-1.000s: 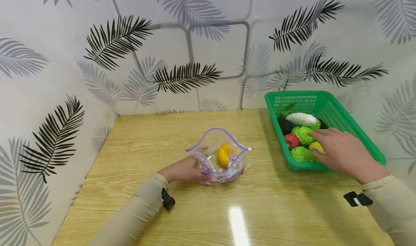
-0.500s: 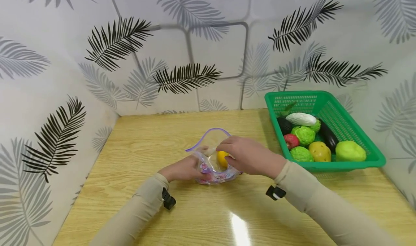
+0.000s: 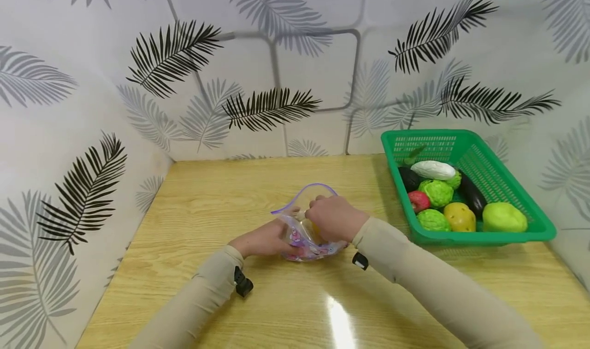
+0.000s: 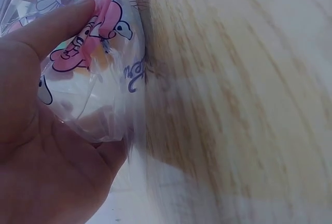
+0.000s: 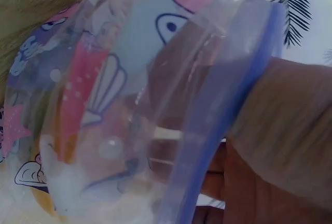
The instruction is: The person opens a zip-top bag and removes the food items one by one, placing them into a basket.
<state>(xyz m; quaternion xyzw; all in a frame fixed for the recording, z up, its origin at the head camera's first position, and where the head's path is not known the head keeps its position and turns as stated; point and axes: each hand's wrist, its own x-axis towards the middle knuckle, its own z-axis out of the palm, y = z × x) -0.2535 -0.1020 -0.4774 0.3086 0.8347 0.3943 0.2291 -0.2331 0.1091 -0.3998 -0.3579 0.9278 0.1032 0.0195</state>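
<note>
A clear zip bag [image 3: 301, 241] with a purple rim and pink cartoon prints stands upright with its mouth open, mid-table. My left hand [image 3: 264, 239] grips its left side; in the left wrist view the thumb presses on the printed plastic [image 4: 111, 97]. My right hand [image 3: 335, 217] reaches into the bag's mouth, fingers bent downward. Beside those fingers shows a sliver of a rounded yellow fruit or vegetable [image 3: 316, 230]. Through the film in the right wrist view, parts of the right hand [image 5: 179, 73] appear inside; whether it holds the yellow thing is hidden.
At right stands a green plastic basket [image 3: 511, 185]. In it lie a dark eggplant [image 3: 471, 193], a white vegetable [image 3: 433, 170], green cabbage-like heads [image 3: 436, 193], a red item [image 3: 419, 201], a yellow potato-like one [image 3: 460, 217] and a yellow-green one [image 3: 504, 217]. A patterned wall backs the wooden table [image 3: 216, 195].
My right hand has moved left from over the basket to the bag and down into its mouth, covering most of the yellow thing. My left hand keeps its place on the bag.
</note>
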